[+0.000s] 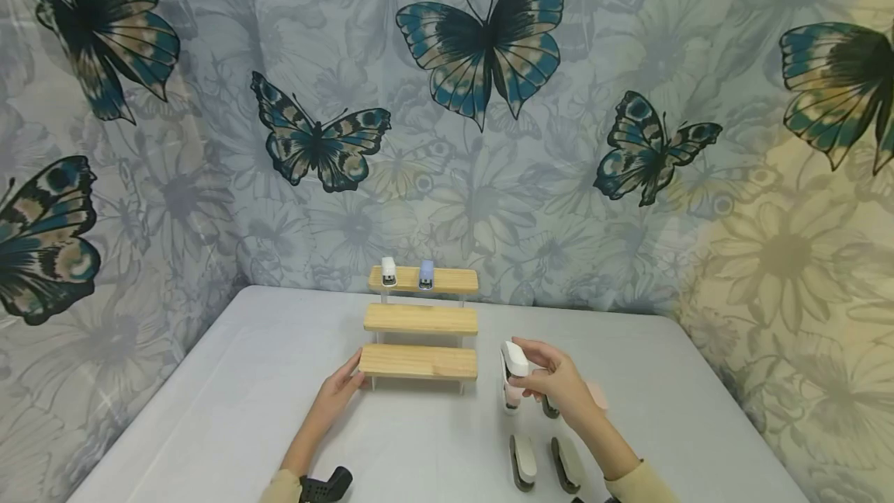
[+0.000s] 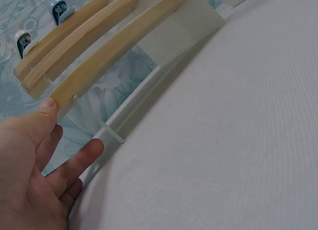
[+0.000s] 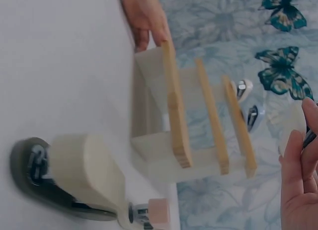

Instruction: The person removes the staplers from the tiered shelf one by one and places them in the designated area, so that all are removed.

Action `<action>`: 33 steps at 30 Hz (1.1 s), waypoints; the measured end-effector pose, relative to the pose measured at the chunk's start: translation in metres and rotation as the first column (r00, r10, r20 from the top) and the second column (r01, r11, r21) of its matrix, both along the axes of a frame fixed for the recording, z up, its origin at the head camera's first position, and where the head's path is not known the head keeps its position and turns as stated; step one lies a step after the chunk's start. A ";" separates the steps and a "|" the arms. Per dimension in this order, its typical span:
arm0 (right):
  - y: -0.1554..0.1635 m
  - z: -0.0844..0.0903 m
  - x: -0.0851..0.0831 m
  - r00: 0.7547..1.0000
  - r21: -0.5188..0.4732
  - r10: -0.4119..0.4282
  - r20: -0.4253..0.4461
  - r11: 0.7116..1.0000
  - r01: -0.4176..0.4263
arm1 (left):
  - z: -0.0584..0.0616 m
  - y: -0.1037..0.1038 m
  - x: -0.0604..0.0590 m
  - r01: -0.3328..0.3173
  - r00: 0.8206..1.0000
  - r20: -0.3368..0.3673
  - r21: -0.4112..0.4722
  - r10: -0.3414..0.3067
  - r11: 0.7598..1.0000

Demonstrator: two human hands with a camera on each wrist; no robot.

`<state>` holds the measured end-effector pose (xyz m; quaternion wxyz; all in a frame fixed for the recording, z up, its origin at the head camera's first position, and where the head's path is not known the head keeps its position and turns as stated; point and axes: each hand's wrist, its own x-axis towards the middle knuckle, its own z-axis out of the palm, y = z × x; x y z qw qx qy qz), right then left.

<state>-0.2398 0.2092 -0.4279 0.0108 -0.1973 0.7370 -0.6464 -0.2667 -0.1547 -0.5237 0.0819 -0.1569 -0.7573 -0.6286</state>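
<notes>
A white stapler [image 1: 515, 359] is held between the thumb and fingers of my right hand [image 1: 562, 386], above the table's right side. The right wrist view shows part of this white stapler [image 3: 293, 125] at the fingertips. Below it stands a pink stapler [image 1: 514, 397], partly hidden by the hand. My left hand [image 1: 340, 392] touches the left end of a three-tier wooden shelf [image 1: 419, 363]. In the left wrist view its thumb rests on the lowest board's corner, the other fingers loosely extended. On the top tier sit a white stapler [image 1: 388, 272] and a blue stapler [image 1: 426, 275].
Two grey-beige staplers, a left one [image 1: 524, 460] and a right one [image 1: 567, 464], lie on the white-covered table [image 1: 230, 410] near my right forearm. A dark-based stapler [image 1: 550, 407] and a pink object [image 1: 597, 394] are partly covered by the right hand. Butterfly-patterned cloth [image 1: 482, 200] stands behind the table.
</notes>
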 end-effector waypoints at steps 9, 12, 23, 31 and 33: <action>-0.004 0.028 0.054 0.976 0.095 -0.168 0.141 0.983 0.156 | -0.002 -0.002 0.000 -0.045 0.996 0.079 0.006 0.044 0.999; -0.001 0.021 0.062 0.963 0.132 -0.210 0.172 0.973 0.189 | -0.002 0.000 0.002 -0.052 0.994 0.095 0.005 0.052 0.999; -0.012 -0.017 0.099 0.935 0.100 -0.220 0.277 0.975 0.199 | 0.000 -0.009 0.001 -0.054 0.998 0.027 -0.042 0.055 0.998; 0.007 -0.056 0.118 0.952 -0.241 0.105 0.287 0.970 -0.034 | -0.002 -0.009 -0.001 -0.050 0.998 0.043 -0.016 0.050 0.999; 0.015 -0.065 0.120 0.937 -0.345 0.241 0.252 0.927 -0.146 | -0.001 -0.008 -0.001 -0.051 0.998 0.038 -0.024 0.052 0.998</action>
